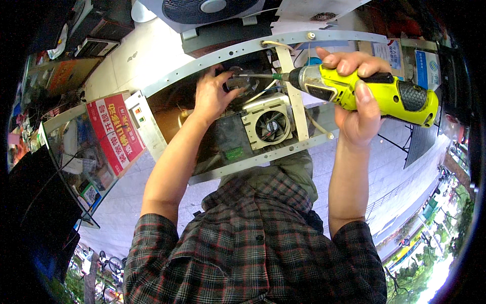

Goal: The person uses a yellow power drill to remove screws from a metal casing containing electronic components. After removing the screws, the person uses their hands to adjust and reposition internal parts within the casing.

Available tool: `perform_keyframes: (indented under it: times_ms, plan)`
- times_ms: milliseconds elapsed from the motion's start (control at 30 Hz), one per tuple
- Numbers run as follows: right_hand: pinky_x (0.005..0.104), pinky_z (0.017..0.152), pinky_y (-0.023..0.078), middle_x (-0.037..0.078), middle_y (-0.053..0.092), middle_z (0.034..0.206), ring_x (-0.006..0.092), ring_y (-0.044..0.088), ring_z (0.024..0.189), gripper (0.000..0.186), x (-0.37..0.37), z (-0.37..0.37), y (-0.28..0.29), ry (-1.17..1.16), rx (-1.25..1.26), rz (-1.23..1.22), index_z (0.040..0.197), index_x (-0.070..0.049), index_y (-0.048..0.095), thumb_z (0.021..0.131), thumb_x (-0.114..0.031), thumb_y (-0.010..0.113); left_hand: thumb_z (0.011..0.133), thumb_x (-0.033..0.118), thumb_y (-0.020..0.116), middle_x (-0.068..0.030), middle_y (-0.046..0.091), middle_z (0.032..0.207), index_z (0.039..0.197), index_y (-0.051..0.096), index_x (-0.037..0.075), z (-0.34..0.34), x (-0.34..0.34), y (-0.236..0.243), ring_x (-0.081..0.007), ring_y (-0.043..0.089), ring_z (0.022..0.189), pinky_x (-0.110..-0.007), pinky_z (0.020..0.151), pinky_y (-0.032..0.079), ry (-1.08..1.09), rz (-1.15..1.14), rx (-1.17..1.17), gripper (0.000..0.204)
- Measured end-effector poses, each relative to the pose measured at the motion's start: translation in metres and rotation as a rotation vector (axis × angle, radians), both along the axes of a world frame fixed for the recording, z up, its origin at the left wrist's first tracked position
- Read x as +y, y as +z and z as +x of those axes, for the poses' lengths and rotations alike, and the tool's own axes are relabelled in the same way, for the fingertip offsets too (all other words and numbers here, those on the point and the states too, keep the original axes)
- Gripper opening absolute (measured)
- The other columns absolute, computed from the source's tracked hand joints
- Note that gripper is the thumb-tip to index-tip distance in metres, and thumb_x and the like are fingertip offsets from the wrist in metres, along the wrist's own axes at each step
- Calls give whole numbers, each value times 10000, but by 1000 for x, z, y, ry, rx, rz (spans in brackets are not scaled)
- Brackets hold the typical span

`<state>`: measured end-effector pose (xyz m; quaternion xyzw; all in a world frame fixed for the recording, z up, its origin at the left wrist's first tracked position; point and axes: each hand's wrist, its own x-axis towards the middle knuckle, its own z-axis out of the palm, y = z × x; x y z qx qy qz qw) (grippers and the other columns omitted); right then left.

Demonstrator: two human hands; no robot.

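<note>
My right hand (pixel 357 96) is wrapped around a yellow-green cordless screwdriver (pixel 377 93), held level over the right end of an open metal appliance frame (pixel 174 71). Its long bit (pixel 255 75) points left, the tip close to my left fingers. Inside the frame, my left hand (pixel 210 96) has thumb and forefinger at a dark, shiny round part (pixel 244 83) and seems to grip its left side. The other left fingertips are partly hidden. Nearer to me, a small cooling fan (pixel 272 126) sits in a pale metal housing, beside a dark flat panel (pixel 225 137).
A pale crossbar (pixel 296 96) spans the frame, with loose cables nearby. A switch panel (pixel 138 112) closes its left end. Beyond stands a unit with a round fan grille (pixel 202 7). A glass display case (pixel 83 167) with a red sign (pixel 115 133) is at left.
</note>
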<state>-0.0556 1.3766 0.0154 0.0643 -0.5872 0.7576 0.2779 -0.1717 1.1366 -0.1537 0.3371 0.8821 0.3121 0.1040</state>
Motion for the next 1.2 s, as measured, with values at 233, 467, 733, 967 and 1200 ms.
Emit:
perform_keyframes:
  times_ms: [233, 467, 733, 967, 1200]
  plan:
    - [609, 1040, 450, 177, 603, 1023, 328, 634, 996, 210, -6, -6, -2, -52, 22, -44, 1120, -46, 468, 927, -87, 540, 696, 294, 894, -236, 613, 1249, 1069, 743, 28, -2, -2, -2, -402, 627, 1104, -447, 947, 523, -1, 29, -27, 482]
    - [649, 1086, 392, 133, 587, 1042, 312, 588, 1061, 232, -6, -1, -7, -130, -15, -67, 1121, -89, 504, 908, -179, 521, 717, 286, 874, -191, 623, 1234, 1090, 749, 69, -4, -3, -7, -385, 640, 1072, -445, 923, 530, -13, 40, -25, 449]
    - [638, 1073, 412, 129, 600, 1024, 307, 605, 1041, 219, -5, 2, -15, -243, -31, -160, 1115, -85, 530, 917, -175, 506, 718, 300, 872, -194, 630, 1216, 1101, 749, 80, -7, -4, -10, -388, 640, 1065, -453, 910, 532, -5, 61, -43, 458]
    - [619, 1064, 430, 129, 606, 1023, 313, 615, 1032, 210, -12, -2, -14, -394, -95, -182, 1117, -78, 536, 933, -168, 492, 714, 313, 871, -197, 630, 1210, 1096, 750, 78, -6, -2, -6, -392, 638, 1061, -452, 907, 533, -6, 54, -16, 465]
    - [601, 1062, 431, 135, 603, 1025, 337, 628, 1032, 233, -13, -4, -8, -455, -196, -193, 1138, -69, 532, 929, -173, 515, 718, 313, 873, -201, 634, 1198, 1071, 757, 72, -5, -3, -8, -389, 644, 1058, -452, 909, 534, 16, 49, -33, 443]
